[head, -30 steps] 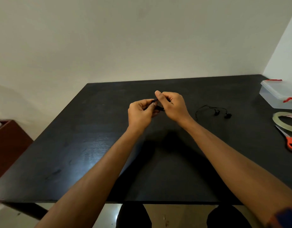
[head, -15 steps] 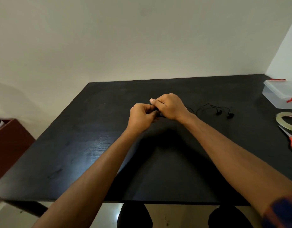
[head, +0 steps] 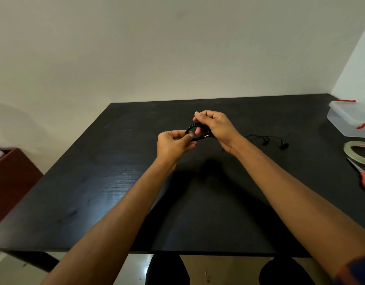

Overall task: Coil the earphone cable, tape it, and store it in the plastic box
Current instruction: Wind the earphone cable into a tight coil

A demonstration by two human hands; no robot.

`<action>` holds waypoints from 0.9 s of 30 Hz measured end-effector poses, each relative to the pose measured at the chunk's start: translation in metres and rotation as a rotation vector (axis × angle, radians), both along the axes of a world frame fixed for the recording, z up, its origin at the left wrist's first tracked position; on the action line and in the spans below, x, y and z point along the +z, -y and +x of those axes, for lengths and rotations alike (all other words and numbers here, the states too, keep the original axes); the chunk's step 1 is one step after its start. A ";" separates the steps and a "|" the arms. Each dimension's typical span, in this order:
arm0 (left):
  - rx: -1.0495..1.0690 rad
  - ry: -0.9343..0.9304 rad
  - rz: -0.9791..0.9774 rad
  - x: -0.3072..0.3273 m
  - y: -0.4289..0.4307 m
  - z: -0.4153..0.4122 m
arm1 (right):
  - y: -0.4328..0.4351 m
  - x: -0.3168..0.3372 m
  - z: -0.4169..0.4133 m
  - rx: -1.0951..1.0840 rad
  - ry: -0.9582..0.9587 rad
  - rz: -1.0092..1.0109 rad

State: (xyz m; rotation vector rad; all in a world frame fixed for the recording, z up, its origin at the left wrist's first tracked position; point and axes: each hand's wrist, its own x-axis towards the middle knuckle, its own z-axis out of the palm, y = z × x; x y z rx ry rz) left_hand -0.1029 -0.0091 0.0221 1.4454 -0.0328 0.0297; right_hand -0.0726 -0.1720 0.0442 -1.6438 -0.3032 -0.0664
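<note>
A black earphone cable [head: 195, 128] forms a small round coil held above the middle of the black table [head: 115, 182]. My left hand [head: 173, 144] pinches the coil's near-left side. My right hand [head: 215, 126] grips its right side, thumb through the loop. The loose end of the cable trails right along the table to the two earbuds [head: 274, 141]. A clear plastic box [head: 350, 118] with red clips and its lid on stands at the far right. A roll of clear tape [head: 359, 152] lies in front of it.
Red-handled scissors [head: 362, 173] lie at the right edge, near the tape. A brown cabinet [head: 11, 177] stands left of the table. A pale wall runs behind the table and on the right.
My hands have lifted and drawn slightly apart, so the coil now shows as an open ring between them. The earbuds have slid a little closer to my right hand.
</note>
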 end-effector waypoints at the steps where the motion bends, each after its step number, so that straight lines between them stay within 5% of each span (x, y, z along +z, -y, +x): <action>1: 0.009 0.003 -0.022 0.001 0.001 0.000 | -0.003 -0.001 -0.001 -0.023 -0.008 0.030; 6: 0.043 -0.078 -0.193 0.006 0.007 -0.002 | -0.017 -0.012 -0.008 -0.192 -0.064 0.244; 12: 0.067 -0.040 -0.126 -0.003 0.020 -0.009 | -0.036 -0.017 -0.013 -0.414 -0.024 0.330; 17: 0.065 0.081 0.049 -0.007 0.014 -0.007 | -0.029 -0.006 -0.010 -0.395 -0.045 0.286; 27: -0.012 0.027 0.066 -0.015 0.018 -0.009 | -0.035 -0.011 -0.006 -0.514 0.011 0.305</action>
